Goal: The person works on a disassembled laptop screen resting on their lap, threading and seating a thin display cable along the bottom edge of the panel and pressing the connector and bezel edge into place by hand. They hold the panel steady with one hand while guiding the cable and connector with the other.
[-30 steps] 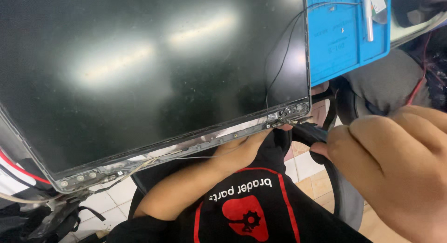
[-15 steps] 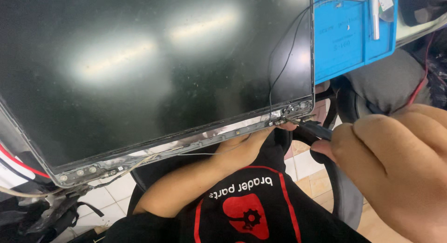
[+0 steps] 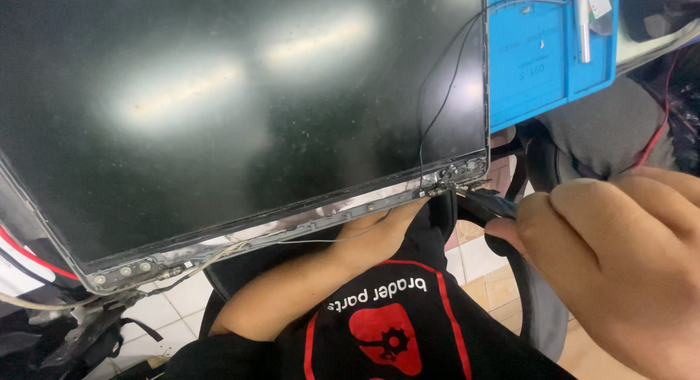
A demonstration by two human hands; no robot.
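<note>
Gripping a black-handled tool (image 3: 490,203) whose tip meets the corner hinge (image 3: 458,172) of the dark screen panel (image 3: 240,110), the closed right hand (image 3: 612,263) has barely shifted, while the left hand (image 3: 379,230) curls under the panel's lower edge, steadying it.

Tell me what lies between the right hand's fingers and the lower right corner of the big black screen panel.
In the head view, a slim black tool bridges the gap from right hand to panel corner.
</note>
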